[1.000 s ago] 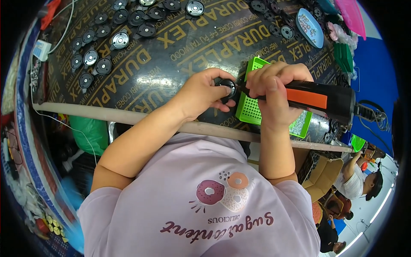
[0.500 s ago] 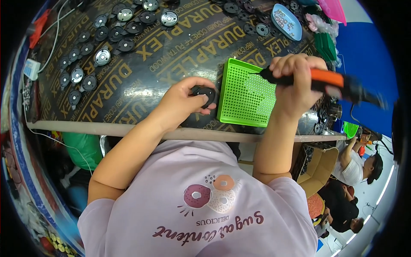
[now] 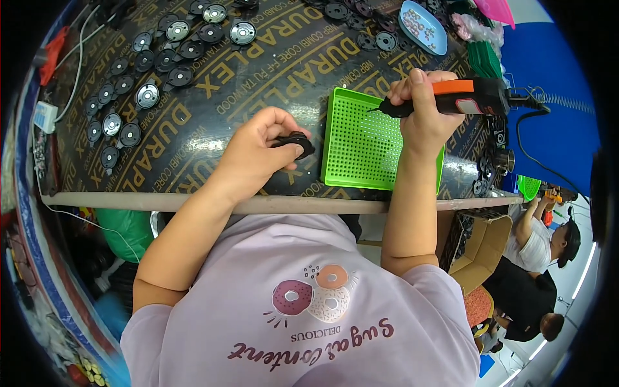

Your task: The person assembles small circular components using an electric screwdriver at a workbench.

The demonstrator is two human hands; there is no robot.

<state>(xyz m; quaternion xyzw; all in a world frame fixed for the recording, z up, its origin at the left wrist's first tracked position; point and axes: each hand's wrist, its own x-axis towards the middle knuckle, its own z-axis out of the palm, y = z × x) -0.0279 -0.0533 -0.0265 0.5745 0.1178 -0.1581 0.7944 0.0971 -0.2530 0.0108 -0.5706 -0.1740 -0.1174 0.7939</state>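
Note:
Between the fingers and thumb of my left hand (image 3: 251,151) is a small round black plastic part (image 3: 302,143), tilted and partly covered by the fingers. My right hand (image 3: 422,116) is wrapped round a black and orange electric screwdriver (image 3: 474,97). Its thin bit points left, over a green perforated tray (image 3: 327,145). The tray lies on the dark printed tabletop between my hands, and my right forearm covers part of its right side. A coiled cord (image 3: 561,100) trails from the tool's rear end.
Several round black parts with metal discs (image 3: 147,95) are spread over the table's left side. A light-blue dish (image 3: 423,27) with small pieces stands at the far right. An open cardboard box (image 3: 480,255) sits below the table edge. Other people (image 3: 532,245) are at the right.
My left hand has drawn slightly left and turned the black part more edge-on. The screwdriver has moved up a little, its rear end swinging up until it lies nearly level.

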